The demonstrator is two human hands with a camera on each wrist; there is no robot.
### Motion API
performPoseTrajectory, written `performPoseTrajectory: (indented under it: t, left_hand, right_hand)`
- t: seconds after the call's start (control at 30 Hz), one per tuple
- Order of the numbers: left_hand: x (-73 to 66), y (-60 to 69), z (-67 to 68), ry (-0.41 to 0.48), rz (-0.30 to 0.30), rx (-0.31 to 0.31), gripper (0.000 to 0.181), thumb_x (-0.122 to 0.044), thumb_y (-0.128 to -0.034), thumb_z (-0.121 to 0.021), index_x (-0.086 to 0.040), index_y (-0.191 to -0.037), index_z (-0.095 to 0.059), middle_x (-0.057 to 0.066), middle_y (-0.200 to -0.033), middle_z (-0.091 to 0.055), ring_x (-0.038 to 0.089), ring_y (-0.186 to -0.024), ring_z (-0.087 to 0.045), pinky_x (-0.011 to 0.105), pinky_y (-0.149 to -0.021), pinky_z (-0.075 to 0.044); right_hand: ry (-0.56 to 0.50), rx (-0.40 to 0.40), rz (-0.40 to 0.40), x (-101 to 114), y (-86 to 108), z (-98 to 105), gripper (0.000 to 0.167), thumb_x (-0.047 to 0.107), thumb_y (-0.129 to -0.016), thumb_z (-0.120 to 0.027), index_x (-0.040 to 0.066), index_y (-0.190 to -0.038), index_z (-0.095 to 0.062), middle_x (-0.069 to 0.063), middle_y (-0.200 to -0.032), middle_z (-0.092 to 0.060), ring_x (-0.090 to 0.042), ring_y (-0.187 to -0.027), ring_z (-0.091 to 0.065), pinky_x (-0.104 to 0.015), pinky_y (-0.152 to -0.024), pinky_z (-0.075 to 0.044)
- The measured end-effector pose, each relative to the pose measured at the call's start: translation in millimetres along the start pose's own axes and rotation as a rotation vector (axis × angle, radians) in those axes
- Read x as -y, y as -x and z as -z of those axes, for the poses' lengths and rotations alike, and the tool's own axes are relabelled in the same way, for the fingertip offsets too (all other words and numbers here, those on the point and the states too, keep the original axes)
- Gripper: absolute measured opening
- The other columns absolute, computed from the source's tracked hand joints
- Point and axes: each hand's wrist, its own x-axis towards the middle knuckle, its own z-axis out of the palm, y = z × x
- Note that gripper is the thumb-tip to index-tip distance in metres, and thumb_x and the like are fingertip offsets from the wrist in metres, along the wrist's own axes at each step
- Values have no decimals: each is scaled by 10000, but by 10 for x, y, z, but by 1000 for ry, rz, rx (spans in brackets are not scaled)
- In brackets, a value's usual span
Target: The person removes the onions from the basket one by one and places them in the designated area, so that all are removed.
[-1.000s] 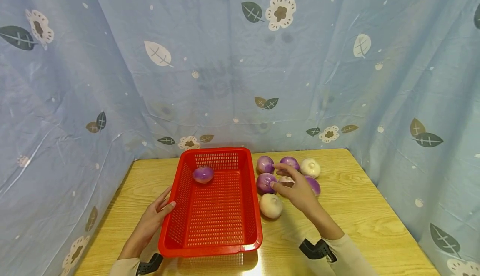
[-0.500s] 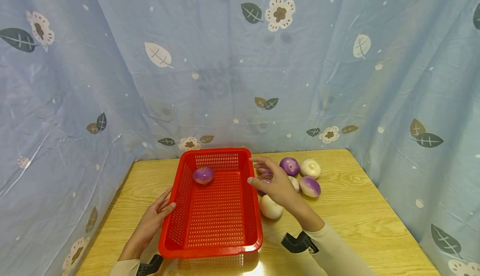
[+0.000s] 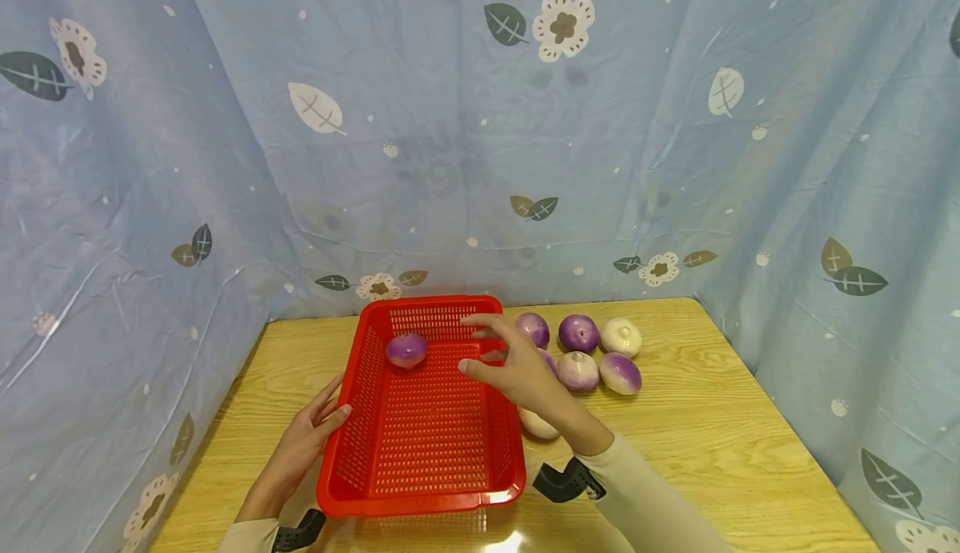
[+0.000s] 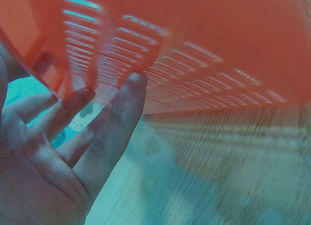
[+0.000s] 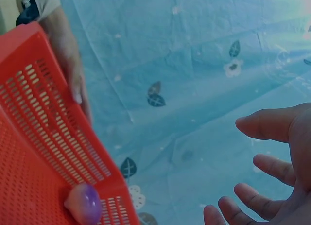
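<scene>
My left hand (image 3: 303,440) holds the left rim of a red perforated plastic basket (image 3: 423,503), thumb over the rim and fingers against the outer wall. In the left wrist view, the fingers (image 4: 129,101) lie along the slotted side. Inside the basket, near its far left corner, lies one glossy purple vegetable (image 3: 407,351) with a paler bottom, like an onion or turnip. My right hand (image 3: 521,369) hovers over the basket's right rim with fingers spread, holding nothing. The right wrist view shows this hand (image 5: 272,171) empty, apart from the basket.
Right of the basket several similar vegetables sit on the wooden table (image 3: 720,436): a dark purple one (image 3: 578,333), a white one (image 3: 621,337), a pale one (image 3: 577,372) and others. My right hand partly covers two. A blue patterned curtain (image 3: 420,161) encloses the table.
My right hand has moved left from above the vegetables to over the basket's right rim, still holding nothing. My left hand and the basket have stayed in place.
</scene>
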Motion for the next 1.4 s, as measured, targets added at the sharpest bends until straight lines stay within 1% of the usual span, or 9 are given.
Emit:
performPoseTrajectory:
  t: [0.3,0.43,0.53,0.67,0.73,0.9,1.0,1.23,1.4]
  left_hand:
    - [15,4,7,-4,7,-5,661,-340,-999,-569,-326,-1567,-232,206,-1578,-313,365,-1235,-580,444,-861,-587]
    - [24,5,16,7,7,3,661,-330,-1003,-564,-325,-1569,-223,202,-1580,-309,359,-1231,-583,432,-860,-588]
    - [24,4,15,11,9,2,658,-330,-1001,-566,-327,-1567,-231,201,-1577,-315,353,-1228,-584,429,-859,-588]
    - [22,4,8,11,21,-3,663,-336,-995,-577,-323,-1565,-240,201,-1566,-336,341,-1226,-588,433,-867,-586]
    - [23,5,7,12,26,-5,667,-330,-994,-579,-318,-1566,-238,200,-1562,-346,340,-1225,-590,435,-869,-585]
    - [23,3,15,10,24,-8,667,-325,-996,-577,-324,-1567,-233,193,-1566,-343,345,-1231,-585,425,-871,-586]
    - [18,1,19,8,21,-6,665,-326,-996,-577,-326,-1566,-235,194,-1567,-339,345,-1231,-585,422,-871,-586]
    - [5,3,20,15,14,7,665,-320,-1000,-570,-322,-1569,-225,194,-1572,-328,352,-1233,-582,425,-863,-587]
    - [-10,1,16,8,8,5,662,-324,-1002,-566,-318,-1570,-226,205,-1573,-318,357,-1238,-576,429,-868,-586]
  right_hand:
    - [1,33,14,-26,-141,-165,534,214,-866,-740,182,-1362,-545,-31,-1394,-520,-301,-1255,-519,-448,-981,-517]
    - [7,47,3,-55,-205,-235,537,232,-867,-738,196,-1365,-539,-10,-1403,-514,-314,-1272,-509,-493,-993,-499]
    - [17,48,-20,-101,-248,-286,528,239,-866,-743,240,-1354,-542,20,-1397,-520,-295,-1279,-510,-493,-988,-504]
    - [19,48,-49,-154,-305,-334,518,209,-862,-748,244,-1340,-551,-9,-1392,-525,-290,-1275,-517,-479,-966,-526]
    - [25,44,-54,-177,-348,-351,510,199,-861,-747,211,-1334,-556,-48,-1390,-523,-302,-1270,-520,-474,-948,-538]
    - [90,26,-89,-244,-499,-388,496,200,-859,-749,178,-1321,-571,-90,-1392,-527,-334,-1268,-528,-458,-929,-546]
    - [127,23,-110,-291,-583,-415,504,192,-859,-750,168,-1331,-573,-87,-1402,-532,-347,-1273,-524,-483,-960,-523]
    - [196,11,-101,-425,-731,-502,502,172,-848,-751,117,-1317,-582,-120,-1376,-555,-337,-1244,-542,-504,-1019,-475]
    - [235,12,-113,-526,-796,-549,517,165,-834,-766,100,-1313,-582,-146,-1385,-549,-347,-1291,-511,-519,-1083,-418]
